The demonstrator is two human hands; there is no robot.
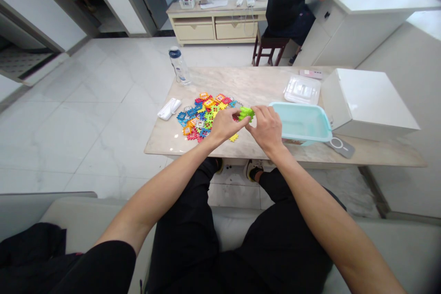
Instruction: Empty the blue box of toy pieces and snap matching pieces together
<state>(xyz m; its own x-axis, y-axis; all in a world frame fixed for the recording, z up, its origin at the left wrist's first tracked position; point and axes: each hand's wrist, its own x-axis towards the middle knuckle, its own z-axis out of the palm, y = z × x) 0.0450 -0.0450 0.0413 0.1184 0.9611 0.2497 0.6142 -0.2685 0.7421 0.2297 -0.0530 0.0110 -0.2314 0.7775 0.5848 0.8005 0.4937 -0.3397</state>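
Observation:
Between my two hands, just above the table, is a small stack of lime-green interlocking plastic tiles. My left hand pinches its left side between thumb and fingers. From the right, my right hand grips the other side with closed fingertips. Under and behind my left hand spreads a pile of colourful interlocking tiles in blue, red, orange, yellow, green and white. A light-blue plastic bin stands right beside my right hand; I see no tiles inside it.
On the marble-look table are a water bottle, a white packet, a clear lid, a large white box and a grey phone-like object. Beyond, a person sits on a stool at a white desk.

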